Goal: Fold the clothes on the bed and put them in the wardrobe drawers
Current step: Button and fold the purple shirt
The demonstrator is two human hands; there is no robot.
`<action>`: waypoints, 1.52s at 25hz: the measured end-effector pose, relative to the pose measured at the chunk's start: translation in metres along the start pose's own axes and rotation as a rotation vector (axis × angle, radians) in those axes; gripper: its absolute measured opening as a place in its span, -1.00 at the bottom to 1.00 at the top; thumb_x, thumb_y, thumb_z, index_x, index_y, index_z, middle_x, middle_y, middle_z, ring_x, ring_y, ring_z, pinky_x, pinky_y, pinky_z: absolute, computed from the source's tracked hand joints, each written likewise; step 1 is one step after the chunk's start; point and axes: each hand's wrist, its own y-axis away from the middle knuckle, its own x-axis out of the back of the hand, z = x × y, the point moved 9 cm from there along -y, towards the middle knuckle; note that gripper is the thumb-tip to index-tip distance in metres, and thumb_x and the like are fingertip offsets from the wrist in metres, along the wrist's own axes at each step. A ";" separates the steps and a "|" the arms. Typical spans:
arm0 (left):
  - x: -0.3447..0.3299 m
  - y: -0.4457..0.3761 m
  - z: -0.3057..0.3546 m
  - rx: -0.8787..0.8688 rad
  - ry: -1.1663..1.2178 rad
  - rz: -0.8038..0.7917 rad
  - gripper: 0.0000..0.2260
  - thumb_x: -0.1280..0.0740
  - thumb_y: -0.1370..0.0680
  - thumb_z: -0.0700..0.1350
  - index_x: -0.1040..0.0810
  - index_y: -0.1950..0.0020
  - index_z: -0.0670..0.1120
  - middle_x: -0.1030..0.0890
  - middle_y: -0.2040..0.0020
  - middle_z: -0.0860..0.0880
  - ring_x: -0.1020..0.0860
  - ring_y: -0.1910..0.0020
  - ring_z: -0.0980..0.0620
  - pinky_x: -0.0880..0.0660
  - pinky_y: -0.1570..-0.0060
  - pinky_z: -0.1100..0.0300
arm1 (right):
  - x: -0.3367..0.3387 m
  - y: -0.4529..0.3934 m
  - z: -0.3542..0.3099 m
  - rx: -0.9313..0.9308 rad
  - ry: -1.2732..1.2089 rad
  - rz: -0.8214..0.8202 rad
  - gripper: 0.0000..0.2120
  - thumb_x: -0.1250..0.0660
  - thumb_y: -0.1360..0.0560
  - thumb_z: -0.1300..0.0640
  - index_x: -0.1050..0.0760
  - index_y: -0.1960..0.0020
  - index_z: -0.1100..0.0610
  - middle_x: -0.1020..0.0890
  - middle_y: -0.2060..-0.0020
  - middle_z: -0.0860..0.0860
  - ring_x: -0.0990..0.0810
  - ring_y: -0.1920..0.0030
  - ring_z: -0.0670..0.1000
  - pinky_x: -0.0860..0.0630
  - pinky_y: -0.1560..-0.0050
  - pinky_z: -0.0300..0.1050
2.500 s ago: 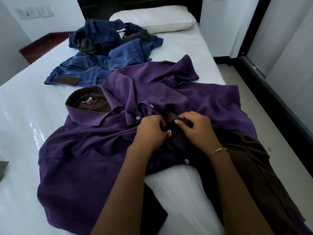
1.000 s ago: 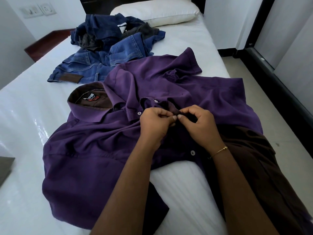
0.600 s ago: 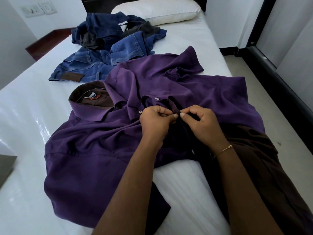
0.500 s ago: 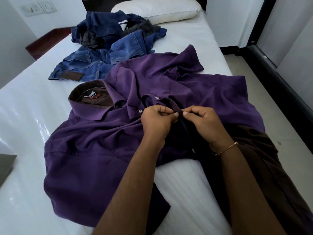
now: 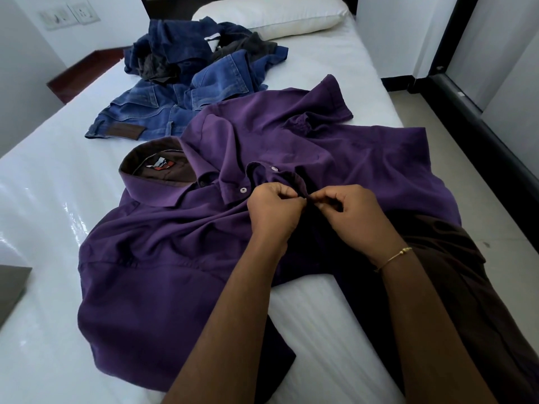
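On the white bed (image 5: 335, 330), the left hand (image 5: 272, 212) and right hand (image 5: 354, 217) are pinching the purple shirt (image 5: 163, 258) placket between them, apparently buttoning it, and crumpled cloth is likely risking a button slipping or mismatching.

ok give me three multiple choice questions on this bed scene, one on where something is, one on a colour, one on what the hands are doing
1. Where does the jeans pile lie?
A. between shirt and pillow
B. on the floor
C. under the shirt

2. What colour is the shirt?
A. white
B. purple
C. red

3. What are the left hand and right hand doing?
A. resting flat
B. lifting the pillow
C. pinching the shirt front

Answers: 1 A, the denim sits before the pillow. 2 B, purple cloth throughout. 3 C, curled fingers meet at the placket.
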 end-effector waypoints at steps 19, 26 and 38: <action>-0.016 0.006 0.014 -0.032 0.182 -0.194 -0.75 -0.34 -0.44 -0.46 -0.41 0.12 -0.14 -0.50 0.35 -0.06 -0.53 0.47 0.18 -0.52 0.36 0.37 | 0.007 -0.004 0.007 -0.015 -0.123 0.181 -0.95 -0.31 -0.50 0.28 -0.54 0.12 0.20 -0.60 0.18 0.08 -0.54 0.17 0.00 -0.48 0.09 -0.18; -0.018 0.002 0.021 -0.077 0.313 -0.261 -0.73 -0.26 -0.48 -0.47 -0.40 0.27 -0.13 -0.47 0.55 0.10 -0.47 0.48 0.22 -0.49 0.32 0.40 | 0.018 0.001 -0.022 0.259 -0.046 0.184 -0.89 -0.27 -0.46 0.19 -0.52 0.08 0.21 -0.57 0.18 0.04 -0.54 0.17 -0.07 -0.47 0.10 -0.24; -0.007 -0.006 0.021 -0.065 0.566 -0.206 -0.42 -0.14 -0.51 -0.53 -0.18 -0.41 -0.03 -0.45 -0.17 0.01 -0.54 -0.10 0.01 -0.52 -0.09 0.25 | 0.028 -0.005 -0.012 0.109 0.575 0.210 -0.81 -0.29 -0.49 0.22 -0.51 -0.10 0.16 -0.60 0.05 0.11 -0.46 -0.09 0.15 -0.26 -0.07 0.00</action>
